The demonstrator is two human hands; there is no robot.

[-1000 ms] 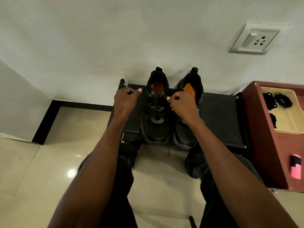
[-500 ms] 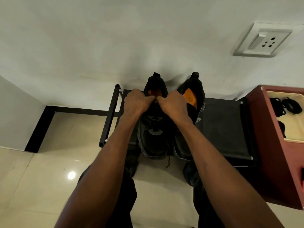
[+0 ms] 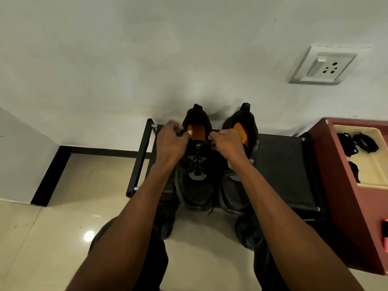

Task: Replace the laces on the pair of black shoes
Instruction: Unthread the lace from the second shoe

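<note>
Two black shoes stand side by side on a low black rack, heels to the wall. Left hand and right hand, fingers curled, each pinch a lace end over the left-hand shoe's collar. Spare black laces lie in a cream tray, right of the rack.
</note>
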